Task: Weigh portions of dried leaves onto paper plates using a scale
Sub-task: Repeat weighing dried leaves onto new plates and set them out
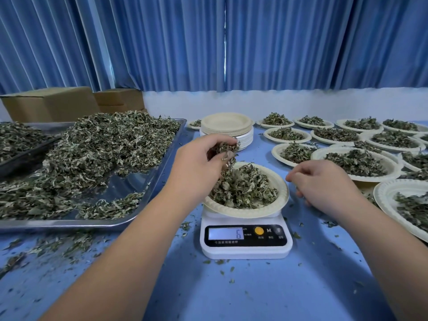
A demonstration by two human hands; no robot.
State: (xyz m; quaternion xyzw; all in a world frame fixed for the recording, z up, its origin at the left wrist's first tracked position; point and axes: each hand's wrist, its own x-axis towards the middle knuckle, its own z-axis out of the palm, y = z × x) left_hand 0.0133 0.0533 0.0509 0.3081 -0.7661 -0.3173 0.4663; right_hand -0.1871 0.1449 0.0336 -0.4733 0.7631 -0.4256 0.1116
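The left hand [199, 158] clutches dried leaves [225, 148] in its fingers above the paper plate [261, 213] on the scale [245, 249]. Right of the scale, the right hand [324, 181] curls its fingers; whether they hold anything is unclear.

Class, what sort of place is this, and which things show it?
Probably a small herb or tea packing workroom: a tray heaped with dried leaves, a scale weighing one plate, and many filled plates laid out on the table.

Dried leaves [243, 188] in plate [250, 213] atop scale [245, 251]
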